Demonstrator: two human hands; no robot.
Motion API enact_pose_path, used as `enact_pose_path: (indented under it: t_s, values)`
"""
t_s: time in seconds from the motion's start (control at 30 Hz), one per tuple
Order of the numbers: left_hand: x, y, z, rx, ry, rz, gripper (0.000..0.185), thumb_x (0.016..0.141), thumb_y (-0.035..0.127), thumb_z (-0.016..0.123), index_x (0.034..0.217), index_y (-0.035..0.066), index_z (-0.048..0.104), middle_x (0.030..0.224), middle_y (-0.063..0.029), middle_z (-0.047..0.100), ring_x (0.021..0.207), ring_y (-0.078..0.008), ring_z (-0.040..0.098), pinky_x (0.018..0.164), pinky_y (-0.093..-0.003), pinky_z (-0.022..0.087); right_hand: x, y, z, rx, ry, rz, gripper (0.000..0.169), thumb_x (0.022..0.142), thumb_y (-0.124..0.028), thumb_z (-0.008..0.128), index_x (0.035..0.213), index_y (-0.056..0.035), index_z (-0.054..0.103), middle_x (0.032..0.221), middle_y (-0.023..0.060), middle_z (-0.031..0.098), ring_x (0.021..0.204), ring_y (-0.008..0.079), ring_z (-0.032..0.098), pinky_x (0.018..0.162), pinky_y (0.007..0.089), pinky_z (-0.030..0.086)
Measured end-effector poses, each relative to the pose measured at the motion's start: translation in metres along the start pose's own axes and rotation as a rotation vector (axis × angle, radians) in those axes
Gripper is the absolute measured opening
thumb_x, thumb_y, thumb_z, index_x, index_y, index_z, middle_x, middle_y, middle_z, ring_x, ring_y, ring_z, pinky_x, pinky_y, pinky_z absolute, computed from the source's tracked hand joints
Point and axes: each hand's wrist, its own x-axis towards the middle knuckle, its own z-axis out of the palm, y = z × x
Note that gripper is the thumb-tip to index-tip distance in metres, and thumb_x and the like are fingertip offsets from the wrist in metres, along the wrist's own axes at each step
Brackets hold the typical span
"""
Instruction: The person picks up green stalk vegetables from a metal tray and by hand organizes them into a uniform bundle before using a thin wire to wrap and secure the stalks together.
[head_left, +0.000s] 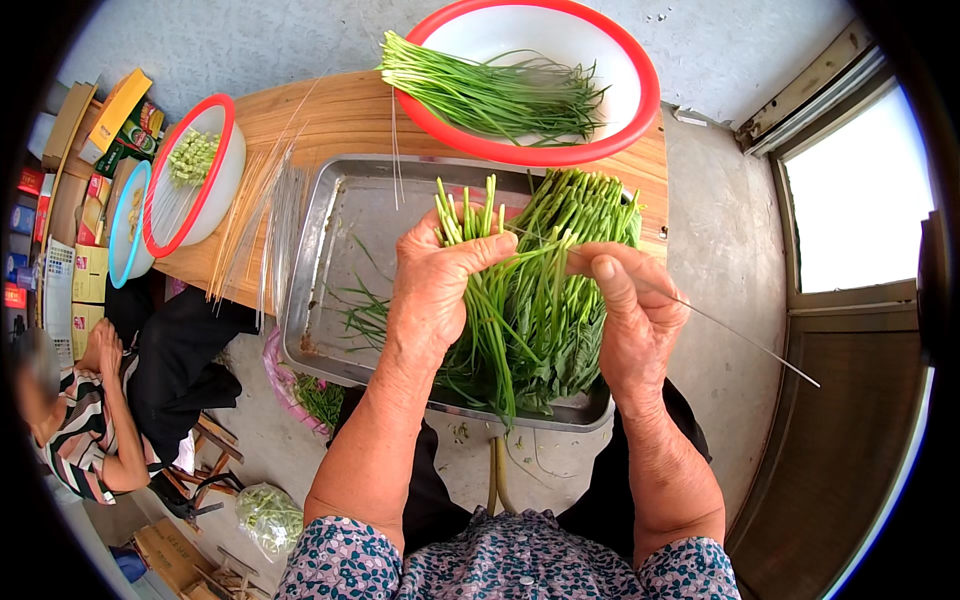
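My left hand (442, 281) grips a small bunch of garlic chives (491, 300) near its pale cut ends, above a metal tray. In my right hand (630, 300) is a thin metal skewer (750, 345); its far end points down to the right, and its other end runs towards the chive stems between my hands. My right fingertips are beside one or more stems; whether the skewer pierces them cannot be told. Beneath lies a thick row of leafy green stems (577, 217) in the tray (352, 180), with loose chive leaves (367, 311) at its left.
A red-rimmed bowl (649, 82) of chives stands behind the tray. Bare skewers (277, 217) lie left on the wooden table (285, 112), beside a red-rimmed bowl of cut stems (232, 157) and a blue-rimmed bowl (116, 247). Another person (97, 420) sits at the left.
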Motion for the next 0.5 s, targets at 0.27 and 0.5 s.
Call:
enact_pose_path:
  t_s: [0.27,0.5]
  values:
    - [-0.005,-0.001,0.008,0.174,0.034,0.114,0.021,0.071,-0.011,0.068,0.084,0.002,0.059,0.077,-0.0059,0.063,0.068,-0.0142,0.062,0.061,-0.0268,0.054,-0.003,0.003,0.002,-0.169,-0.028,-0.142,0.013,0.088,-0.007,0.059,0.094,0.0032,0.065,0.084,0.0055,0.065,0.078,0.0102,0.056,0.073,0.0226,0.045]
    - [-0.011,0.000,0.007,0.290,-0.139,0.050,0.011,0.077,-0.004,0.066,0.086,0.000,0.062,0.079,-0.0049,0.065,0.069,-0.0115,0.062,0.063,-0.0236,0.051,-0.003,0.009,0.008,0.036,0.065,0.051,0.015,0.088,-0.010,0.060,0.095,0.0031,0.064,0.084,0.0075,0.066,0.078,0.0115,0.059,0.075,0.0246,0.046]
